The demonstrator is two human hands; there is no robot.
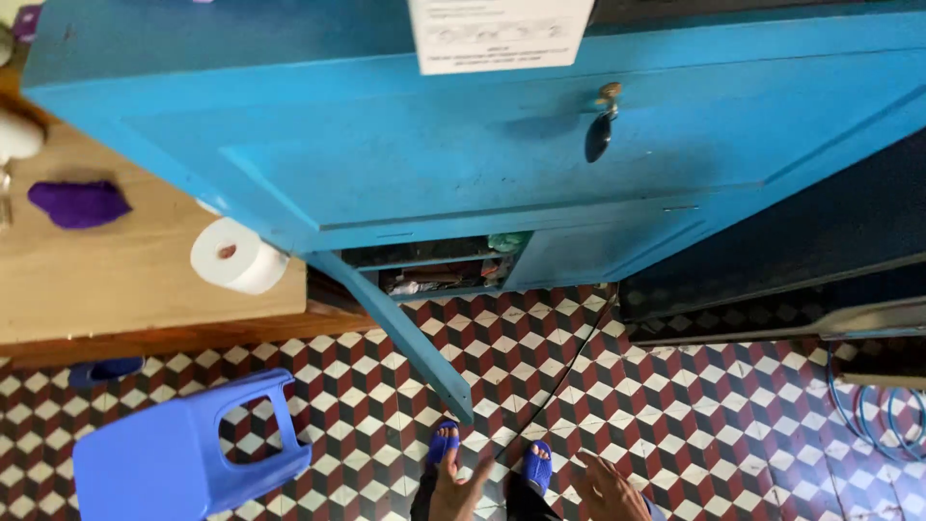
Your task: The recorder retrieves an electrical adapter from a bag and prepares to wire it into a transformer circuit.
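Both hands empty below white rectangular label.

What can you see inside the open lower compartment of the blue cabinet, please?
Inside the blue painted cabinet, cluttered shelves hold jumbled items, one greenish. The shadowed depths and closed upper section stay hidden.

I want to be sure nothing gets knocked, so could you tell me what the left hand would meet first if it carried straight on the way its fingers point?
Probably the open blue cabinet door: the left hand, fingers spread and empty, points up towards its lower end. Depth is unclear, so it might pass beside it.
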